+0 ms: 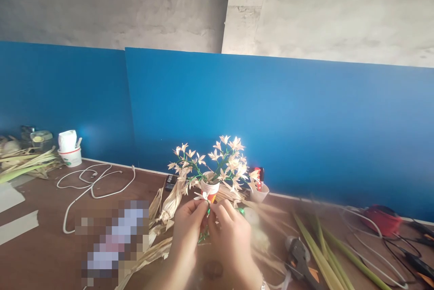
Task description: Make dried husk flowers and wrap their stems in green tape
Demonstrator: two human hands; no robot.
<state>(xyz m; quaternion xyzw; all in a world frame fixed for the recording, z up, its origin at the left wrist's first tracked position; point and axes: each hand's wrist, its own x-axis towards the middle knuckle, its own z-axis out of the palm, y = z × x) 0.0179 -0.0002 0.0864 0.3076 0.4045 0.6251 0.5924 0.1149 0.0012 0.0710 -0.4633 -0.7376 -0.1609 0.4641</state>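
My left hand pinches a small pale flower that looks made of dried husk, its petals showing above my fingertips. Close beside it, my right hand has its fingers closed around the flower's green-wrapped stem, part of which hangs below between the hands. Just beyond my hands, a paper cup holds a bunch of similar pale flowers on green stems. My fingers hide the lower part of the cup and most of the held stem.
Dried corn husks lie around the cup. On the right are a glue gun, green leaf strips and a red round object among cords. A white cable and a white tub lie left. A blue partition stands behind.
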